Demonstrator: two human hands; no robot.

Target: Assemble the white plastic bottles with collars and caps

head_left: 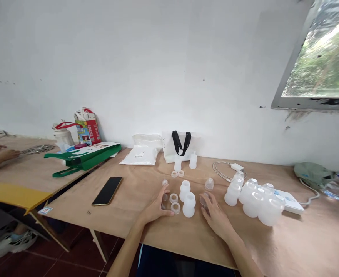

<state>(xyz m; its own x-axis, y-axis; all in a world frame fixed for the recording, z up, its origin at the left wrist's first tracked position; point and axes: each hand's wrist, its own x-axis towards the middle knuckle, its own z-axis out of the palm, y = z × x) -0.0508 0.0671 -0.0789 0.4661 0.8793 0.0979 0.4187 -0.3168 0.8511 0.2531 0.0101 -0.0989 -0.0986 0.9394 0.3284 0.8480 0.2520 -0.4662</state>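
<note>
My left hand [154, 207] rests on the table with thumb and fingers apart, curved around small clear bottle nipples [164, 197]. Another nipple [165, 182] stands just beyond its fingertips. Two white bottle rings [174, 198] lie right of that hand, near the thumb. Between my hands stand two frosted baby bottles [189, 204], upright and without tops. My right hand [217, 217] has its fingers closed around a clear bottle cap [204, 199], partly hidden by them. A second clear cap [209, 184] sits a little farther back.
Several capped bottles [257, 202] stand at right, before a white box [289, 202] and cable. Behind are two small bottles [192, 161], more rings [177, 174], a white bag [169, 148] and a plastic package [142, 154]. A phone [107, 191] lies left; another person's hands [2, 154] show far left.
</note>
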